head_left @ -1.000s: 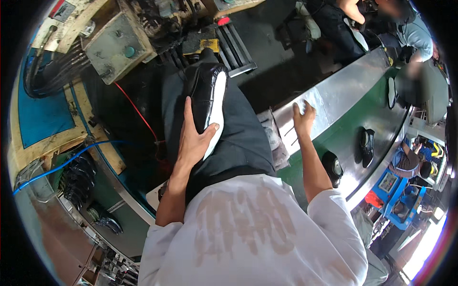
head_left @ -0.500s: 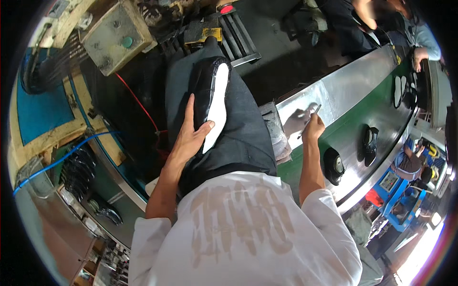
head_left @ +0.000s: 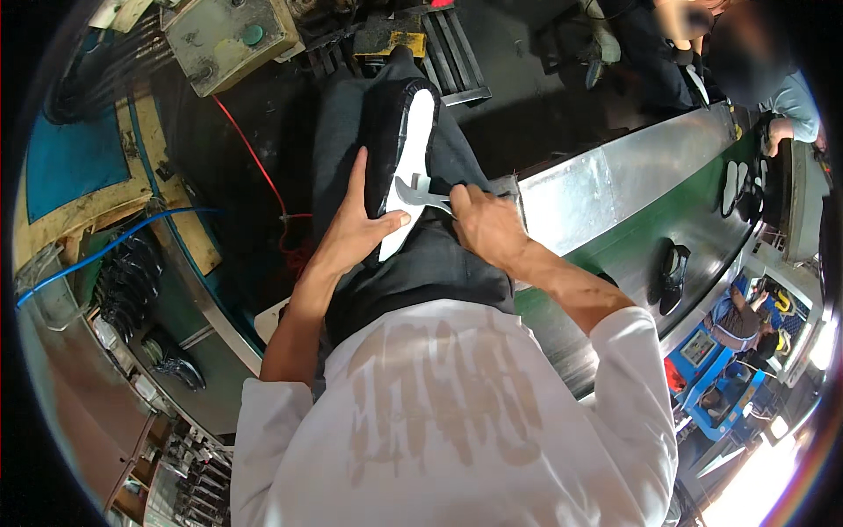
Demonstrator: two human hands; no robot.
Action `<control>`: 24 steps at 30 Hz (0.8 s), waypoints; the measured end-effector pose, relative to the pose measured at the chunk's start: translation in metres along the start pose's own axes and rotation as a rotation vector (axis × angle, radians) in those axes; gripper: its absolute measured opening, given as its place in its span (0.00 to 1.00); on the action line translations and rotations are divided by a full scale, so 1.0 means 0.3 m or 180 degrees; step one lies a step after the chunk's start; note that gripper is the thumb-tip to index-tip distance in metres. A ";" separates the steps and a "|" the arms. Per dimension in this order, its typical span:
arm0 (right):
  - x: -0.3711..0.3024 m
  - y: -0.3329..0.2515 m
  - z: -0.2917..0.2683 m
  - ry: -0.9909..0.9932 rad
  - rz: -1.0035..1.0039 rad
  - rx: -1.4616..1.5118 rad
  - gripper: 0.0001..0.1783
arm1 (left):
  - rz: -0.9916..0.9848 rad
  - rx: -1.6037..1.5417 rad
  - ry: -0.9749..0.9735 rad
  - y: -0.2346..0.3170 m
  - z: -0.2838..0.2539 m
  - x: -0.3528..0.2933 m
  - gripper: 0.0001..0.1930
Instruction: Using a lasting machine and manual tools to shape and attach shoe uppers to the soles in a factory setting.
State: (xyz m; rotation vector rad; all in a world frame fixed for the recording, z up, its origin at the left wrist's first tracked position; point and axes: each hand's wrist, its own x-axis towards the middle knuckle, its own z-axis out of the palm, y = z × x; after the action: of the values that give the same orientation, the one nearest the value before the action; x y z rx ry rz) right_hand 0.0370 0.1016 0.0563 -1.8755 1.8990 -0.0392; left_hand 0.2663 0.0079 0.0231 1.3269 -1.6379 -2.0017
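A black shoe [head_left: 382, 132] lies sole-up across my lap, its long white insole board [head_left: 419, 123] facing me. My left hand [head_left: 358, 227] grips its nearer end, thumb pressed on the white board and index finger stretched along the side. In the fist of my right hand [head_left: 486, 227] is a hand tool with a curved, claw-like metal head [head_left: 420, 197]. The head rests on or just over the white board, near my left thumb; I cannot tell if it touches. Fingers hide most of the tool's handle.
A green conveyor belt [head_left: 606, 255] with a metal edge runs on my right, carrying a black shoe [head_left: 673, 279] and pairs farther off. Co-workers sit at the far right. Black shoes [head_left: 130, 285] stand on the left belt. A control box [head_left: 230, 44] is ahead left.
My right hand has swung left from over the belt to the shoe, bringing the tool's head to the white board. My left hand keeps its hold on the shoe.
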 end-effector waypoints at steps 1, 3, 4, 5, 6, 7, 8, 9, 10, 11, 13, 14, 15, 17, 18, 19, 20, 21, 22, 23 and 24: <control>-0.008 0.012 0.004 0.0268 -0.0132 -0.0065 0.22 | 0.0025 0.0236 0.0130 -0.006 -0.003 -0.008 0.59; -0.019 0.032 0.014 0.0787 -0.0346 0.0538 0.22 | 0.0136 0.0173 0.0198 -0.010 -0.008 -0.013 0.60; -0.010 0.039 0.019 0.1150 -0.0508 0.0850 0.21 | 0.0061 0.0210 0.0216 -0.004 -0.009 -0.026 0.61; -0.006 0.036 0.030 0.1192 -0.0475 0.1115 0.20 | 0.0003 0.0362 0.0189 0.009 -0.018 -0.027 0.62; 0.002 0.037 0.035 0.1229 -0.0606 0.1357 0.20 | -0.0040 0.0053 0.0069 0.026 -0.022 -0.030 0.63; 0.018 0.035 0.043 0.0654 -0.0475 0.0829 0.20 | 0.0101 0.0247 0.0063 0.044 -0.027 -0.048 0.62; 0.021 0.038 0.041 0.0728 -0.0321 0.0751 0.20 | -0.0147 0.0533 -0.0021 0.071 -0.042 -0.051 0.61; 0.039 0.046 0.037 0.0227 -0.0251 0.0658 0.19 | 0.0155 0.0511 0.0066 0.105 -0.080 -0.032 0.61; 0.043 0.055 0.028 -0.0317 0.0072 0.0433 0.19 | -0.0380 0.1180 -0.0302 0.137 -0.124 -0.020 0.59; 0.052 0.078 0.008 -0.0242 0.0092 0.0753 0.14 | -0.0847 0.1806 -0.0575 0.160 -0.152 -0.014 0.57; 0.044 0.121 -0.042 -0.0157 -0.0053 0.1070 0.14 | -0.0352 0.2096 0.0074 0.172 -0.146 0.049 0.54; 0.062 0.146 -0.072 -0.0009 -0.0005 0.1231 0.14 | 0.0108 0.2126 0.0617 0.174 -0.145 0.108 0.53; 0.080 0.160 -0.096 -0.0047 0.0086 0.0885 0.20 | 0.0521 0.1872 0.0645 0.167 -0.123 0.174 0.52; 0.125 0.186 -0.145 -0.0381 0.0401 0.1207 0.21 | 0.0639 0.1133 0.0540 0.129 -0.067 0.274 0.48; 0.156 0.194 -0.168 -0.0516 0.0449 0.1613 0.23 | 0.0594 0.0928 0.0556 0.109 -0.055 0.304 0.47; 0.184 0.198 -0.188 -0.0738 0.0448 0.1670 0.24 | 0.0610 0.0959 0.0558 0.090 -0.052 0.322 0.47; 0.209 0.196 -0.202 -0.0830 0.0538 0.1702 0.24 | 0.0682 0.0800 0.0527 0.072 -0.046 0.334 0.46; 0.232 0.191 -0.211 -0.0979 0.0643 0.1982 0.24 | 0.0610 0.0647 0.0518 0.056 -0.043 0.340 0.46; 0.256 0.183 -0.215 -0.1139 0.0736 0.2254 0.23 | 0.0707 0.0648 0.0475 0.045 -0.044 0.342 0.46; 0.278 0.173 -0.216 -0.1231 0.0796 0.2355 0.23 | 0.0719 0.0665 0.0465 0.039 -0.047 0.343 0.46; 0.298 0.166 -0.218 -0.1195 0.0741 0.2385 0.23 | 0.0727 0.0679 0.0455 0.035 -0.050 0.340 0.46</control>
State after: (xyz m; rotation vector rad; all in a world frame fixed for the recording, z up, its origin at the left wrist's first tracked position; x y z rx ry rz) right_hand -0.0284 0.0001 0.0704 -1.0701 1.5301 -0.2642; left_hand 0.2168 -0.0736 -0.0170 1.2518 -1.8801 -1.6035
